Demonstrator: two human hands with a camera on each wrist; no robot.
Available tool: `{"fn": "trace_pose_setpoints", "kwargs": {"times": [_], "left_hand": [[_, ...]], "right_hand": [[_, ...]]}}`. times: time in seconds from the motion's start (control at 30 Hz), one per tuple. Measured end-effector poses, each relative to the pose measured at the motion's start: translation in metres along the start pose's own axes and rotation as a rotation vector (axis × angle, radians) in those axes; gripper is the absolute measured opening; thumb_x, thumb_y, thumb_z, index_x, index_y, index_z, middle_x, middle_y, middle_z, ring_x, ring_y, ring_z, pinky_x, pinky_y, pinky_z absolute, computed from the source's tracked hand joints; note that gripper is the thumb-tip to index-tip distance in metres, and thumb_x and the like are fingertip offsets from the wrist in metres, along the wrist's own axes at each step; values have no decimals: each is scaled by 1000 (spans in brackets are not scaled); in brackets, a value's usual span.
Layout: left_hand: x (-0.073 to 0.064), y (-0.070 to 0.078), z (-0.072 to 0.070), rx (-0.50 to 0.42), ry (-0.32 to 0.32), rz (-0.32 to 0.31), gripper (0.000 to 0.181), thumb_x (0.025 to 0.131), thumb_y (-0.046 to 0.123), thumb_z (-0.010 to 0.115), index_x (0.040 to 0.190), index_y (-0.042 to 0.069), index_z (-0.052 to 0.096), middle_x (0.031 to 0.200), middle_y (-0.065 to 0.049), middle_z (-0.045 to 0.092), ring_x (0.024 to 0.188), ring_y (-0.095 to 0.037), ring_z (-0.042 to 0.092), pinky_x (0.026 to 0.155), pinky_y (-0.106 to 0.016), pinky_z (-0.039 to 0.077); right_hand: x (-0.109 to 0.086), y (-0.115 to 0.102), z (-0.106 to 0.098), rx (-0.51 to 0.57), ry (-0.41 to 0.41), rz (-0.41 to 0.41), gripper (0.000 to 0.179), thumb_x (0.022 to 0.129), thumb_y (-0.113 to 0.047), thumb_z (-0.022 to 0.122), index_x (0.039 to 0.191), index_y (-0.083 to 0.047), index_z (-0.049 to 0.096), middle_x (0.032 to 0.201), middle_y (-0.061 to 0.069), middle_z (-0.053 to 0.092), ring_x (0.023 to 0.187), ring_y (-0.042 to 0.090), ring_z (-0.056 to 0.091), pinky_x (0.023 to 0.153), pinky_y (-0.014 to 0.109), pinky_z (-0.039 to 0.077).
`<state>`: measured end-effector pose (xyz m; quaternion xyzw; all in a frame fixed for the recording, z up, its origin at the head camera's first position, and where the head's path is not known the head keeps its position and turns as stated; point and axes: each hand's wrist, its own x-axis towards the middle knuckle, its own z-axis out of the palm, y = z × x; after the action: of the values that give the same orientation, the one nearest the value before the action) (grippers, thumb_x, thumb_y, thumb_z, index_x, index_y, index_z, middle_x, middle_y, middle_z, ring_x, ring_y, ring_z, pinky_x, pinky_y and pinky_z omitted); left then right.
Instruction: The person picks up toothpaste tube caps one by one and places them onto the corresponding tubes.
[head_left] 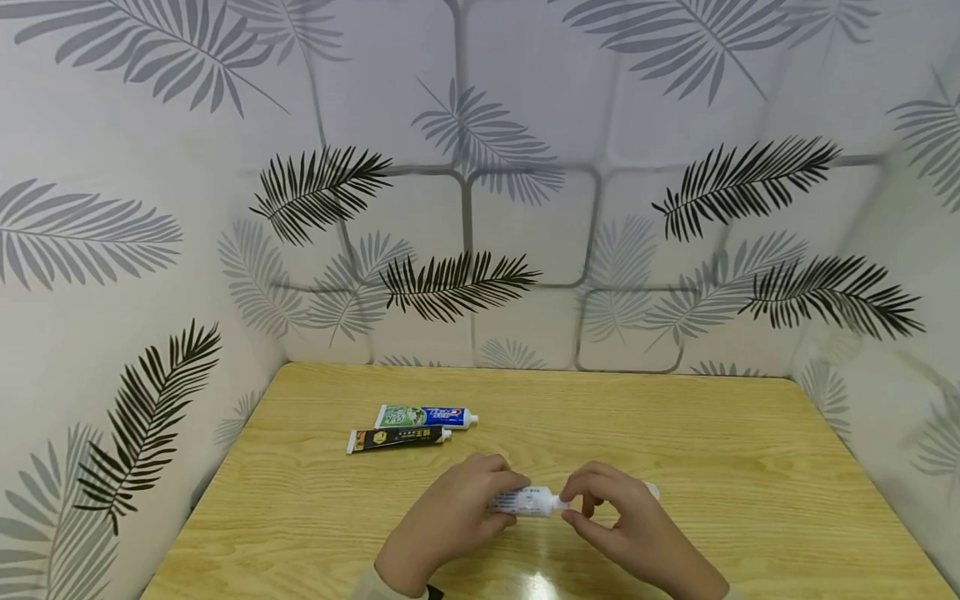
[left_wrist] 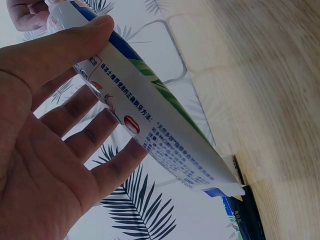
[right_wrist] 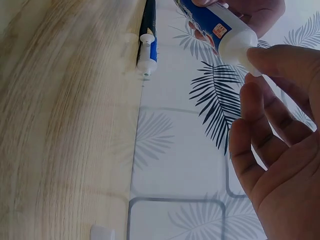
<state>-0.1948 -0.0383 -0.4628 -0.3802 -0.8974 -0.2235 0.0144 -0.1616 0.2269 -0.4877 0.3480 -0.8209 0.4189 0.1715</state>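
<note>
A white toothpaste tube (head_left: 528, 502) with blue and green stripes is held in my left hand (head_left: 468, 504), above the table and lying roughly sideways. In the left wrist view, the thumb presses on one side of the tube (left_wrist: 145, 100) and the fingers support the other; small printed text covers its back. My right hand (head_left: 618, 521) is at the narrow white tip (right_wrist: 246, 59) of the tube, pinching it between thumb and forefinger, while its other fingers curl loosely. Whether that tip is a cap or the bare nozzle is hard to tell.
Farther back on the left lie a blue-and-green toothpaste tube (head_left: 423, 417) and a black one (head_left: 397, 438), side by side. A small white object (head_left: 654, 491) rests on the wooden table (head_left: 712, 433), partly behind my right hand. Leaf-patterned walls (head_left: 525, 225) border the table.
</note>
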Motion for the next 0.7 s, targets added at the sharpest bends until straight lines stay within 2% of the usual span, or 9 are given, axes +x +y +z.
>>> {"fn": "trace_pose_setpoints", "kwargs": {"times": [0.2, 0.57, 0.7], "left_hand": [[1, -1, 2, 9, -1, 10, 37, 89, 18, 88, 125, 22, 79, 110, 10, 70, 99, -6, 61, 87, -25, 57], [2, 0, 1, 13, -9, 8, 37, 89, 18, 88, 125, 22, 78, 109, 10, 70, 97, -6, 61, 87, -25, 56], [1, 0, 1, 16, -8, 4, 36, 89, 18, 87, 125, 22, 78, 109, 9, 70, 97, -6, 62, 87, -26, 57]], "right_hand": [[0, -3, 0, -20, 8, 30, 26, 92, -6, 82, 111, -21, 72, 103, -8, 76, 75, 0, 61, 70, 24, 56], [2, -5, 0, -1, -17, 119, 14, 99, -11, 76, 102, -25, 74, 91, -16, 73, 74, -2, 61, 66, 26, 56], [1, -5, 0, -41, -13, 127, 15, 98, -14, 78, 105, -26, 73, 96, -16, 73, 76, -1, 61, 69, 26, 56]]}}
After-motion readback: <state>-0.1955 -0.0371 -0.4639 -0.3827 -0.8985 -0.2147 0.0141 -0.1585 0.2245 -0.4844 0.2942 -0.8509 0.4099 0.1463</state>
